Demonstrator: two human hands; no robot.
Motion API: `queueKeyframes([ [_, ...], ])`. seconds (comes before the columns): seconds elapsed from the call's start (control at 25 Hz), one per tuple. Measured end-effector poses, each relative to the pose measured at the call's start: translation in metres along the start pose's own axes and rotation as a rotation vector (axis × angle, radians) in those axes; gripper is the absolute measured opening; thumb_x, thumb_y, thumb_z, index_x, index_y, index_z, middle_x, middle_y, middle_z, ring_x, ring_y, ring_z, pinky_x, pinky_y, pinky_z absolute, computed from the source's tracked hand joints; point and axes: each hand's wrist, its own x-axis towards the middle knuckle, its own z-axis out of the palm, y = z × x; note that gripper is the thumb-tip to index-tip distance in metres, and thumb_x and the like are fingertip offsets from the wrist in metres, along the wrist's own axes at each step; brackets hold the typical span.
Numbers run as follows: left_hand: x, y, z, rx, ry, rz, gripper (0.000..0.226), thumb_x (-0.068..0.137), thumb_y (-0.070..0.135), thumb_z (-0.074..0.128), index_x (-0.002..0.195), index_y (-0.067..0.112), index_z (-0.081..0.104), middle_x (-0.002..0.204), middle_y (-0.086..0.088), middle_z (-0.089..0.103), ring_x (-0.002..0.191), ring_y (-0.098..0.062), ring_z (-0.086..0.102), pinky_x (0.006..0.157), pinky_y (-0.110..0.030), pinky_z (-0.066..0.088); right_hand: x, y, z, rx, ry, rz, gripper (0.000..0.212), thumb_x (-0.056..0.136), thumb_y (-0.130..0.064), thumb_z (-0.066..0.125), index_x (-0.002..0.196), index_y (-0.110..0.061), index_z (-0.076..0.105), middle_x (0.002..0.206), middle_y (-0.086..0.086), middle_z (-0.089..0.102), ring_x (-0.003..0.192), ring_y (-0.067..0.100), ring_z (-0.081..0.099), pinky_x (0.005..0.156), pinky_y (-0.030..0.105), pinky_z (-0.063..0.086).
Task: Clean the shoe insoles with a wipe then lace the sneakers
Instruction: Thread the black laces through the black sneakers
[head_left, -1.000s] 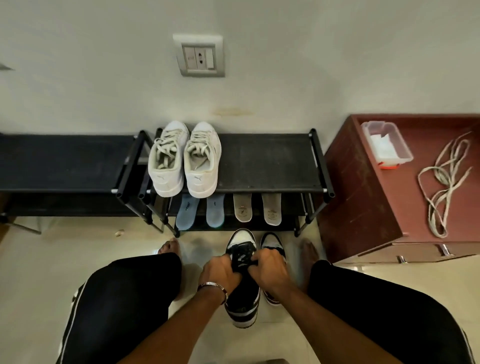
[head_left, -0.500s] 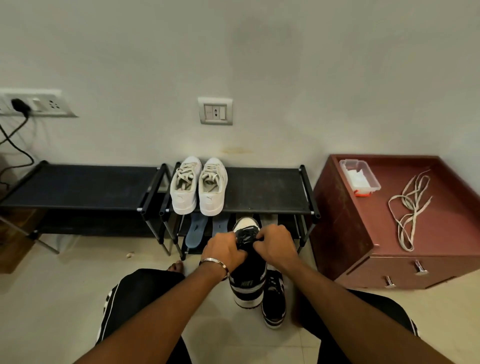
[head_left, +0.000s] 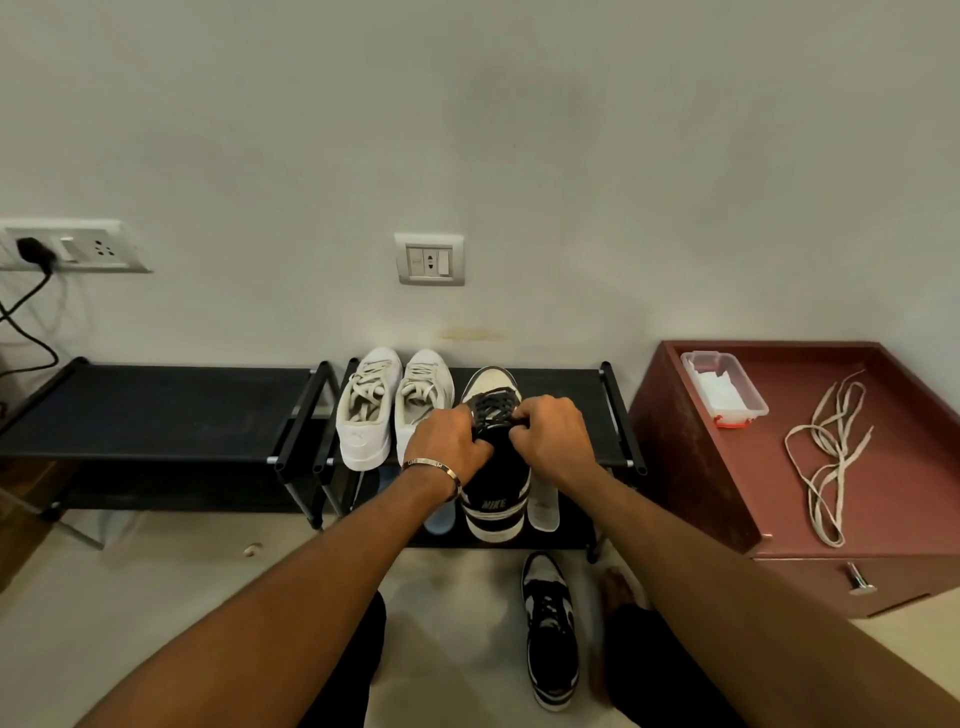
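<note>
Grip: both hands clutch one black-and-white sneaker (head_left: 493, 483) at its laced top; the left hand (head_left: 447, 447) has its fingers curled round the left side of the opening, and the right hand (head_left: 553, 439) pinches the right side, fingers bent over the black laces.
Held sneaker: raised in front of the black shoe rack (head_left: 566, 395), toe pointing at the wall, heel toward the camera, with the brand name legible on the heel tab.
Second sneaker: the matching black-and-white sneaker on the floor (head_left: 550, 629) sits between the person's knees, well below the hands.
White pair: two laced white sneakers (head_left: 392, 405) stand side by side on the rack's top shelf, just left of the held shoe.
Insoles: a pale insole (head_left: 543, 506) and a blue insole (head_left: 439, 517) show on the lower shelf, partly hidden by the shoe and wrist.
Loose laces: a tangle of cream laces (head_left: 826, 457) lies on the red-brown cabinet (head_left: 691, 467) to the right.
Wipes: a clear box (head_left: 724, 387) with white contents sits at the cabinet's back left corner.
Wrist: a metal bracelet (head_left: 434, 467) circles the left wrist.
Wall: a white switch plate (head_left: 429, 259) is mounted above the rack.
</note>
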Motion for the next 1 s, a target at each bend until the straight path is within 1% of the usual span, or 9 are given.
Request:
queueKeyframes([
  [0.12,0.029,-0.005,0.009,-0.003,-0.009,0.016,0.027,0.077,0.027,0.062,0.098,0.01,0.063,0.09,-0.011,0.069,0.085,-0.031,0.065,0.064,-0.031,0.048,0.025,0.006,0.007,0.01,0.006,0.009,0.01,0.071,-0.011,0.057,0.061,-0.014,0.058,0.06,0.002,0.056,0.06,0.025,0.056,0.051,0.025,0.035],
  [0.2,0.048,-0.01,0.017,0.0,-0.009,0.019,0.026,0.077,0.027,0.06,0.097,0.01,0.063,0.089,-0.012,0.07,0.085,-0.032,0.065,0.064,-0.031,0.048,0.042,0.011,0.014,0.02,0.012,0.002,0.012,0.071,-0.011,0.056,0.061,-0.017,0.057,0.058,0.001,0.054,0.059,0.025,0.055,0.051,0.025,0.033],
  [0.36,0.087,-0.021,0.037,0.028,-0.009,0.0,0.029,0.08,0.025,0.06,0.104,0.009,0.063,0.095,-0.012,0.069,0.09,-0.032,0.065,0.069,-0.033,0.049,0.081,0.022,0.037,0.024,0.026,-0.001,0.011,0.073,-0.011,0.057,0.069,-0.015,0.067,0.061,0.002,0.057,0.061,0.023,0.056,0.054,0.027,0.04],
  [0.44,0.105,-0.025,0.047,0.035,-0.015,-0.014,0.029,0.081,0.025,0.06,0.105,0.009,0.063,0.095,-0.012,0.069,0.09,-0.031,0.065,0.07,-0.033,0.05,0.098,0.028,0.047,0.019,0.026,0.0,0.013,0.074,-0.011,0.057,0.074,-0.014,0.07,0.064,0.003,0.062,0.062,0.023,0.058,0.055,0.028,0.045],
  [0.56,0.125,-0.031,0.06,0.035,-0.025,-0.027,0.028,0.08,0.026,0.06,0.103,0.009,0.063,0.094,-0.012,0.07,0.089,-0.031,0.065,0.068,-0.033,0.05,0.118,0.037,0.06,0.019,0.011,-0.004,0.014,0.075,-0.011,0.057,0.076,-0.014,0.071,0.066,0.004,0.065,0.063,0.023,0.06,0.058,0.033,0.052],
  [0.72,0.145,-0.033,0.072,0.053,-0.021,-0.021,0.026,0.081,0.025,0.058,0.101,0.008,0.063,0.093,-0.014,0.069,0.087,-0.034,0.064,0.063,-0.031,0.044,0.137,0.046,0.072,0.012,0.015,0.001,0.015,0.077,-0.011,0.057,0.079,-0.013,0.071,0.068,0.004,0.065,0.063,0.023,0.059,0.055,0.027,0.044],
  [0.8,0.151,-0.034,0.076,0.061,-0.013,0.002,0.023,0.082,0.022,0.057,0.099,0.007,0.062,0.091,-0.014,0.068,0.084,-0.034,0.064,0.061,-0.03,0.04,0.143,0.049,0.075,0.003,0.017,-0.006,0.015,0.078,-0.011,0.056,0.079,-0.014,0.071,0.068,0.004,0.065,0.063,0.022,0.06,0.055,0.026,0.043],
  [0.88,0.152,-0.037,0.079,0.062,0.006,0.02,0.021,0.083,0.022,0.055,0.097,0.008,0.06,0.09,-0.014,0.068,0.084,-0.034,0.063,0.061,-0.031,0.039,0.145,0.05,0.078,0.008,0.025,-0.018,0.017,0.078,-0.011,0.056,0.082,-0.014,0.072,0.07,0.004,0.067,0.064,0.022,0.061,0.056,0.026,0.045],
  [1.0,0.147,-0.042,0.083,0.029,0.009,0.011,0.023,0.087,0.025,0.056,0.101,0.01,0.063,0.094,-0.011,0.068,0.089,-0.031,0.063,0.068,-0.033,0.045,0.14,0.052,0.079,0.056,0.035,-0.007,0.025,0.082,-0.01,0.056,0.098,-0.014,0.075,0.083,0.005,0.072,0.073,0.021,0.065,0.065,0.031,0.055],
])
